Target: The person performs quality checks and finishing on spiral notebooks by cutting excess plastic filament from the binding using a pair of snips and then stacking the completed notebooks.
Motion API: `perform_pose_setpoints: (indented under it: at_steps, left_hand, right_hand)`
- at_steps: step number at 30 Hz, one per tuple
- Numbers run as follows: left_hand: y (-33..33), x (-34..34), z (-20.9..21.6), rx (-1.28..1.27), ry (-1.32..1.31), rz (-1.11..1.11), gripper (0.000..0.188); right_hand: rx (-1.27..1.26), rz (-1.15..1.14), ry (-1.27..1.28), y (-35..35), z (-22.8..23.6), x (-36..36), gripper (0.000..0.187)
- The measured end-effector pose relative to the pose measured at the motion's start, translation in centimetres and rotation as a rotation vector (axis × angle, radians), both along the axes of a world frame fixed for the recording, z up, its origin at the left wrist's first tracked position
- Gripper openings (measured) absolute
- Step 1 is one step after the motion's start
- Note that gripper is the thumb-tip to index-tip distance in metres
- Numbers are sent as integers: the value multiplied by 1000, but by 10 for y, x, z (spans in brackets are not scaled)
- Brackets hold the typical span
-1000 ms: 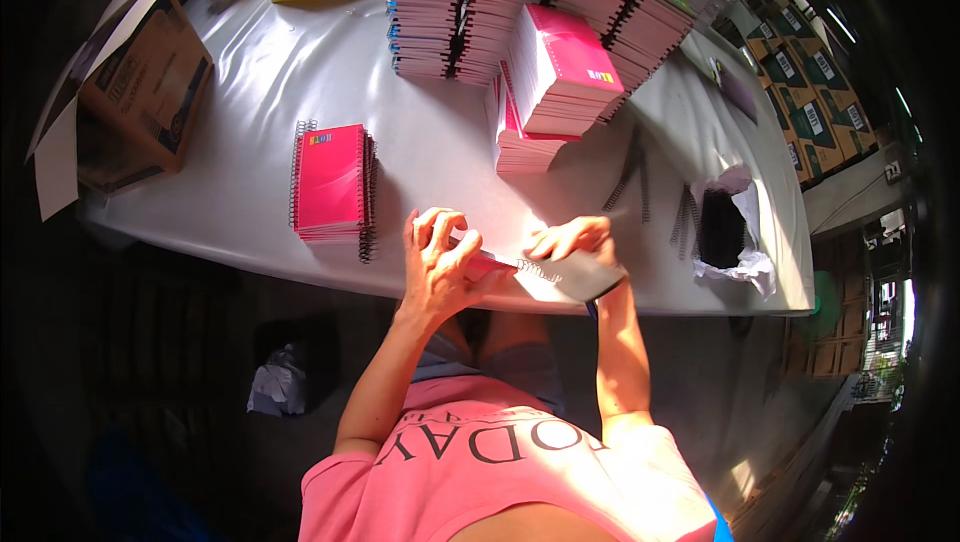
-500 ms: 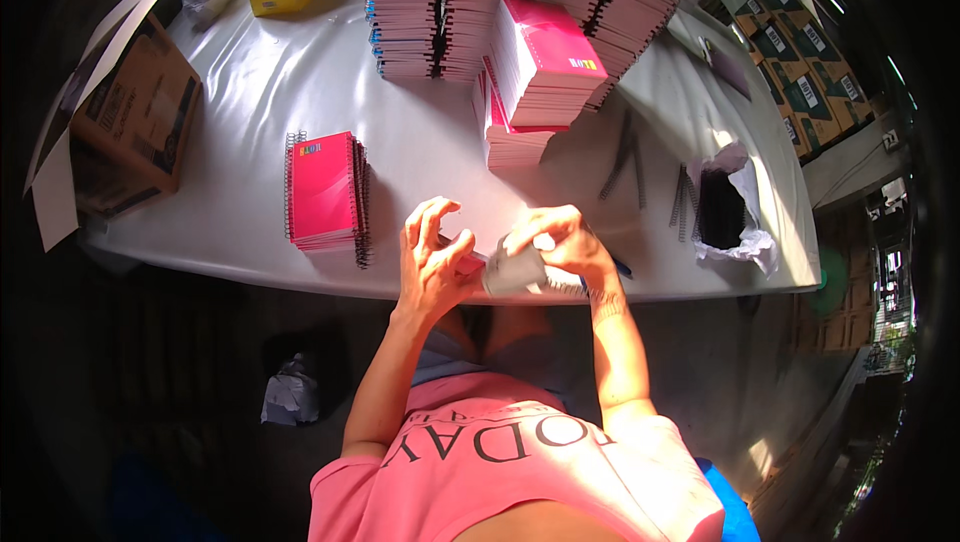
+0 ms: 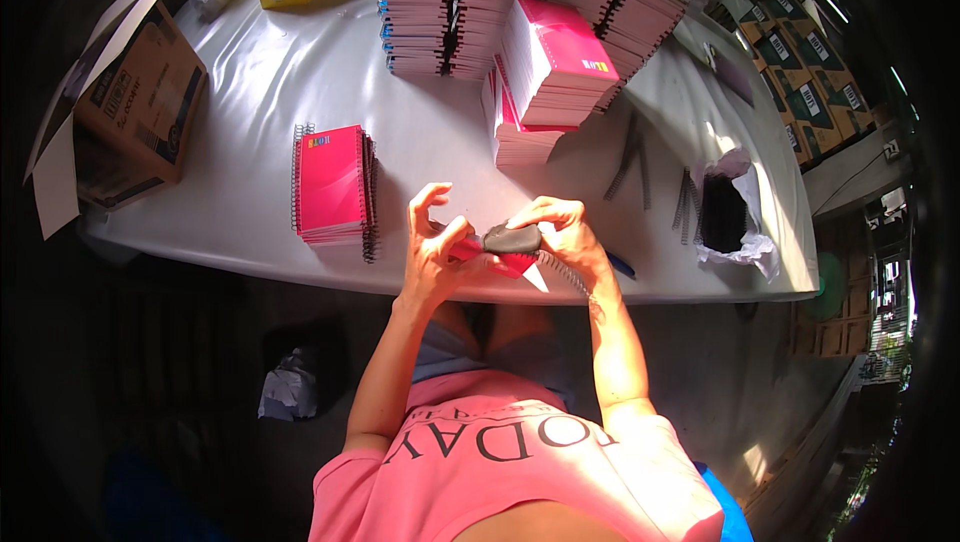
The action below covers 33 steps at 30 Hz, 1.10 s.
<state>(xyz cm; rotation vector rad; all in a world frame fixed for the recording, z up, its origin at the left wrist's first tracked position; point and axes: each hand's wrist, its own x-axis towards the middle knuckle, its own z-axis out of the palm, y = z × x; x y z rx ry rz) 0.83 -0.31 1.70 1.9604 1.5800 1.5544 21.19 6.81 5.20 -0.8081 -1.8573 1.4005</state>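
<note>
Near the table's front edge, my two hands hold a small pink-covered notebook (image 3: 516,264) between them. My left hand (image 3: 438,254) grips its left end, with the thumb and lower fingers closed and the index finger raised. At its right end my right hand (image 3: 566,238) pinches with thumb and fingers. A dark grey rounded piece (image 3: 513,240) shows along the notebook's top between the hands; what it is I cannot make out. From the notebook's right end, a wire spiral coil (image 3: 562,270) trails below my right hand toward the wrist.
To the left lies a stack of pink spiral notebooks (image 3: 330,184). Pink-covered page blocks (image 3: 560,57) and tall stacks of bound notebooks (image 3: 415,17) stand at the back. Loose coils (image 3: 629,160) and a plastic-lined dark bundle (image 3: 724,212) sit right; an open carton (image 3: 140,107) stands far left.
The notebook has turned between my hands: a pale face showed before, now pink cover and a dark grey piece. My right hand has moved slightly up. The view has shifted slightly.
</note>
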Motion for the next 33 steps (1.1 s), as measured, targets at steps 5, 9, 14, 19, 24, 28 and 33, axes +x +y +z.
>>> perform_pose_setpoints:
  at_steps: [5, 9, 14, 19, 24, 28, 33]
  left_hand:
    - [-1, -1, 5, 44, -37, -22, 34]
    - [-3, 8, 6, 61, -48, 10, 30]
    - [-2, 15, 8, 36, -187, -14, 26]
    - [0, 16, 1, 22, -154, -48, 31]
    - [-1, 10, -5, 27, -144, -121, 37]
    - [-1, 8, -6, 60, -155, -120, 38]
    - [3, 7, -11, 25, -202, -154, 40]
  right_hand:
    - [0, 187, 363, -7, 15, -2, 20]
    - [-159, -138, 278, -3, 10, 20, 26]
    - [-67, 44, 191, -17, 48, 18, 37]
    - [-30, 43, 124, -16, 55, 12, 37]
    - [-145, 238, 250, 7, 30, 18, 27]
    - [-314, 266, 274, 4, 17, 20, 19]
    - [-159, 251, 292, 1, 4, 18, 22]
